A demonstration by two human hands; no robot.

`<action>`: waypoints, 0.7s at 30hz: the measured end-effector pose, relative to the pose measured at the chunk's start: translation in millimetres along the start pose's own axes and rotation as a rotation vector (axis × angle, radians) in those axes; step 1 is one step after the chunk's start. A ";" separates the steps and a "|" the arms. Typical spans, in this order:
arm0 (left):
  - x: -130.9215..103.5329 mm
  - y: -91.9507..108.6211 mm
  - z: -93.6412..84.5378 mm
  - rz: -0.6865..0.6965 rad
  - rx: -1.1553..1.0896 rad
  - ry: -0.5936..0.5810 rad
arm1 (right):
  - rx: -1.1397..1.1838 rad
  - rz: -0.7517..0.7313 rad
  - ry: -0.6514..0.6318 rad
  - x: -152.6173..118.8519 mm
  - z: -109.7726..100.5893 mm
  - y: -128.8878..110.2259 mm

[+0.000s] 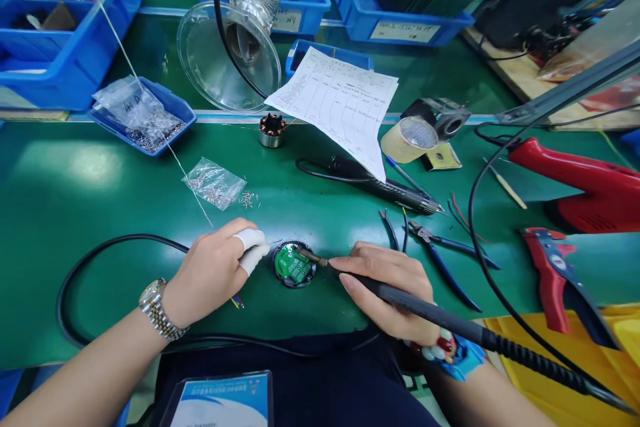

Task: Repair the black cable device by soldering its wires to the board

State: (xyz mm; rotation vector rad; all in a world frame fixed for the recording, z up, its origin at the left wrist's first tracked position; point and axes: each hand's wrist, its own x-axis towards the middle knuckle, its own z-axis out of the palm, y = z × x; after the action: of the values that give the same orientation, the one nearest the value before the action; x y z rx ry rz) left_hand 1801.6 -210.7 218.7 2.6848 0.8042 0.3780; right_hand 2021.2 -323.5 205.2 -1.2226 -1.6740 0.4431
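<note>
A round green circuit board (295, 263) in a dark round housing lies on the bench between my hands. My right hand (390, 287) grips a soldering iron (420, 307), its tip resting at the board's upper right edge. My left hand (215, 273), with white finger cots on two fingers, is closed in a pinch left of the board. A thin solder wire (185, 183) runs down from above into this hand, and a fine end shows between the fingertips and the board. Under the left hand passes a black cable (125, 238); coloured wire ends (237, 302) show below it.
Behind the board lie a small bag of pins (215, 183), a copper-wound motor stator (271, 131) and a paper sheet (345, 103). A fume extraction hood (200, 60) hangs at the back. Right are an electric screwdriver (400, 193), cutters (445, 253) and a red wire stripper (547, 273).
</note>
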 end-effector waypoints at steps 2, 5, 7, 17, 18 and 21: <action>-1.0 -1.4 0.2 0.012 -0.032 0.027 | -0.003 0.011 -0.005 -0.6 -0.1 0.5; -0.6 -1.9 1.1 0.034 -0.085 0.047 | -0.020 0.020 -0.009 -1.1 0.6 1.1; -0.1 -1.8 1.2 0.037 -0.118 0.048 | -0.022 0.024 -0.008 -1.1 1.2 1.4; -1.8 -3.5 0.7 0.024 -0.152 0.043 | 0.020 -0.005 -0.090 4.9 -1.1 2.7; -2.0 -3.6 0.8 0.025 -0.152 0.044 | 0.016 -0.013 -0.099 5.5 -1.3 2.3; -2.7 -4.0 0.8 0.032 -0.157 0.054 | 0.002 -0.034 -0.104 6.3 -1.4 1.6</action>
State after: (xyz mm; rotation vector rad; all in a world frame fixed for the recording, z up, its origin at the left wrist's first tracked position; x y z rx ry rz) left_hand 1797.7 -209.2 216.0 2.5541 0.7158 0.5019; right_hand 2023.2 -317.6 207.8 -1.1858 -1.7793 0.4944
